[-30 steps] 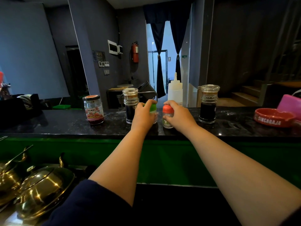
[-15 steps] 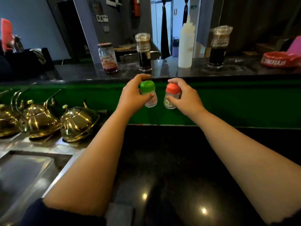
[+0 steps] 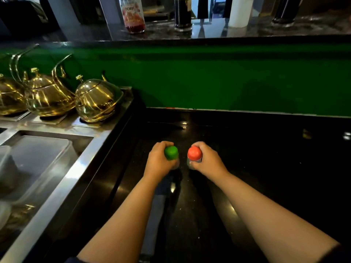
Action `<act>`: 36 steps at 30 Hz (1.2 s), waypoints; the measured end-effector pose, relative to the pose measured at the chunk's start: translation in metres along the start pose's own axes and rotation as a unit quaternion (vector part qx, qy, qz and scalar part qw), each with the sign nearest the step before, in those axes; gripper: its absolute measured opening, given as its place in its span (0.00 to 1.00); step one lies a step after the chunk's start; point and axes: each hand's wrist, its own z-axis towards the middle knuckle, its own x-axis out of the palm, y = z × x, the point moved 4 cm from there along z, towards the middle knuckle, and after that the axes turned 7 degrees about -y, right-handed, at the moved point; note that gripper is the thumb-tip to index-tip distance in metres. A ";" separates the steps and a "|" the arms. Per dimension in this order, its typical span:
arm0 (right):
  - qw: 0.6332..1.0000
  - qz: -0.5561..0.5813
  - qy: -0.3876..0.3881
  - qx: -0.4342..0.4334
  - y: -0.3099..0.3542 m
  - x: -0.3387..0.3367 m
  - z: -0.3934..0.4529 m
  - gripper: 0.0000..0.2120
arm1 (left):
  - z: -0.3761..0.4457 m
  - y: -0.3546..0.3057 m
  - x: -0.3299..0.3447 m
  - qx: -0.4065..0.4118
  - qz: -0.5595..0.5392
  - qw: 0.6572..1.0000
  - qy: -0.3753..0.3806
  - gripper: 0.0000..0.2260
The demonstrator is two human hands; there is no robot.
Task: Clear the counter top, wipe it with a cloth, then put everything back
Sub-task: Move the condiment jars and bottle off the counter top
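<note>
My left hand [image 3: 158,162] is closed around a small shaker with a green cap [image 3: 171,153]. My right hand [image 3: 209,161] grips a matching shaker with a red cap [image 3: 194,153]. Both shakers are upright, side by side, low over the black lower worktop [image 3: 256,158]; whether they touch it I cannot tell. Up on the raised dark counter top [image 3: 218,32] remain a jam jar [image 3: 133,15], a dark sauce dispenser [image 3: 182,15], a white squeeze bottle [image 3: 239,12] and another dark dispenser [image 3: 285,11].
A green panel [image 3: 209,73] separates the raised counter from the lower worktop. Three brass kettles [image 3: 96,99] stand at the left on a steel unit [image 3: 62,188] with a sunken bay holding clear plastic containers [image 3: 36,160]. A grey cloth [image 3: 154,221] lies between my forearms.
Both hands lifted the two shakers off the raised counter and brought them down and toward me to the lower black worktop. My view tilted downward.
</note>
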 end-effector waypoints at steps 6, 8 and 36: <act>0.998 -0.044 0.036 0.031 -0.019 0.014 -0.015 0.24 | -0.020 0.016 0.012 -0.011 0.029 0.999 0.025 0.25; 0.997 -0.049 0.040 0.038 -0.020 0.016 -0.018 0.24 | -0.024 0.019 0.014 -0.015 0.030 0.999 0.026 0.25; 0.969 -0.125 -0.181 -0.113 0.249 -0.159 0.255 0.53 | 0.236 -0.147 -0.214 0.155 0.262 0.932 -0.197 0.44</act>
